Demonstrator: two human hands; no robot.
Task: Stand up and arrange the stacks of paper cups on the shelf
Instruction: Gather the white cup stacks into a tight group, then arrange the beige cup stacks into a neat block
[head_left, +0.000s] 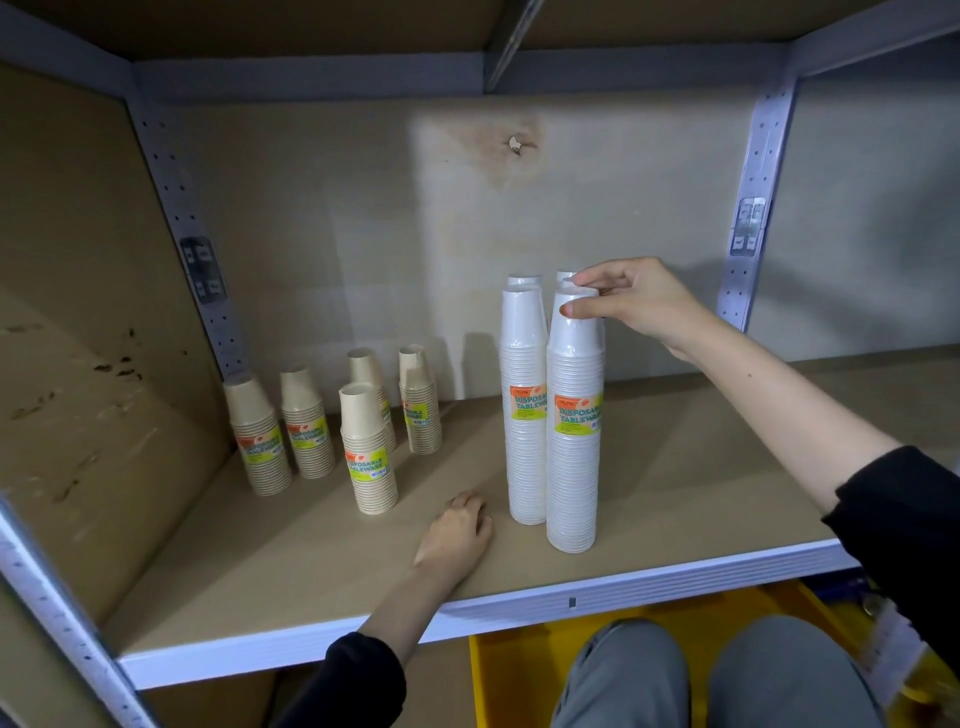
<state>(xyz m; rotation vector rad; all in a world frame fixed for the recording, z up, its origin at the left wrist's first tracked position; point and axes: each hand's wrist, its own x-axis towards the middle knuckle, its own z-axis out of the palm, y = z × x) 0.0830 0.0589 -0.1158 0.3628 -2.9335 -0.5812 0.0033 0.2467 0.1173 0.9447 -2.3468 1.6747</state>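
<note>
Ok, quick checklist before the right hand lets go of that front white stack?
1. Right hand pinches the top of the front white stack: ok.
2. That stack upright, base on the shelf: ok.
3. Gap to the neighbour white stack: cannot tell.
4. Base sits near the shelf's front edge: probably not ok.
5. Left hand rests on the shelf, clear of stacks: ok.
6. Brown stacks standing: ok.

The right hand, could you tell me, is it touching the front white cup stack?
Touching: the head view shows the right hand pinching the top of the front white cup stack.
</note>
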